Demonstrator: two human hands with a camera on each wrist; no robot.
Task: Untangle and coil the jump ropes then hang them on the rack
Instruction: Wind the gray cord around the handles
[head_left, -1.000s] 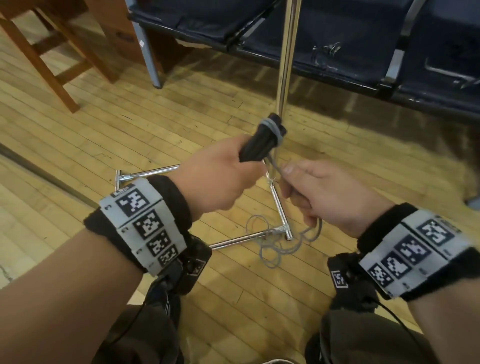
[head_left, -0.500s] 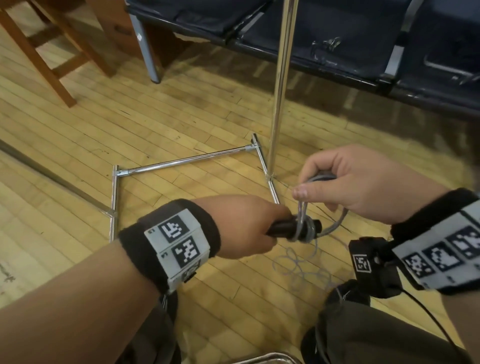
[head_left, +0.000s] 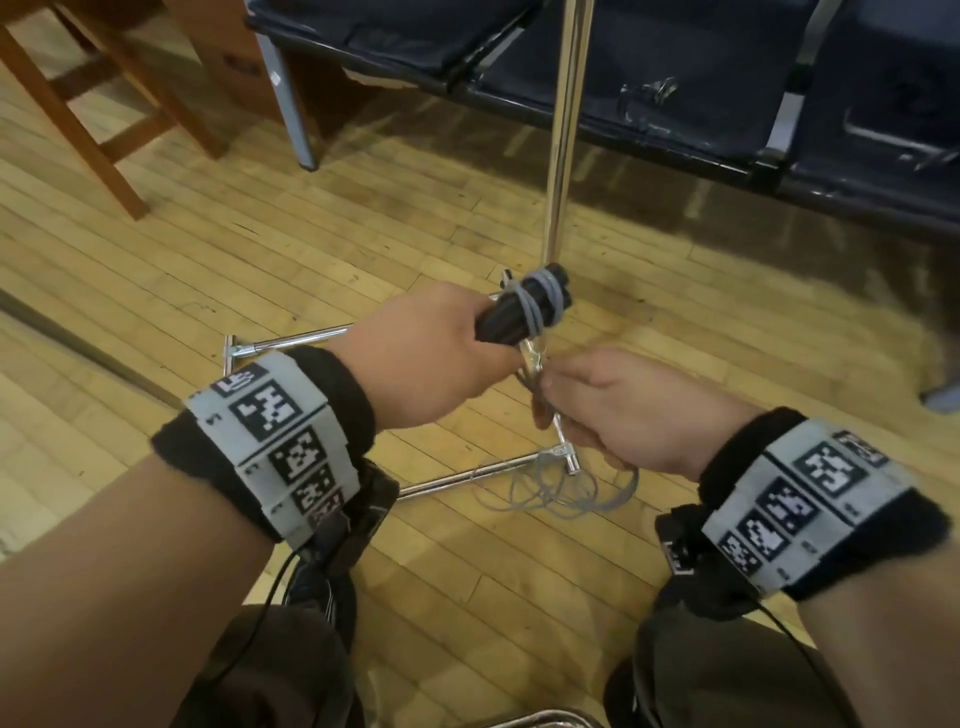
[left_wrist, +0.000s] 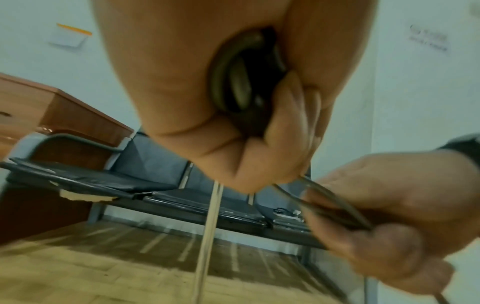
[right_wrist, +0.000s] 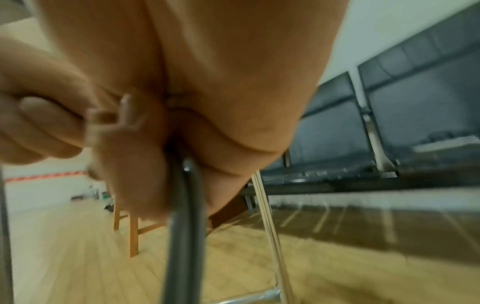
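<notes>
The two black handles (head_left: 519, 312) of the jump rope are gripped together in the left hand (head_left: 431, 358), fingers curled tightly round them, so that they serve as a fixed core for winding. Several turns of grey cord (head_left: 540, 299) are already laid round the handles near their outer end. The cord is pinched below the handles by the right hand (head_left: 623, 410), fingers (right_wrist: 52, 121) closed narrowly on it, apparently to keep tension and guide each turn. The unwound remainder (head_left: 561, 493) lies in loose loops on the floor (head_left: 363, 218), across the base bar of the chrome rack (head_left: 563, 156). The rack's upright pole stands just beyond the hands, so the finished bundle can be hung with little reach. Winding is judged partly done; hanging is not yet begun.
</notes>
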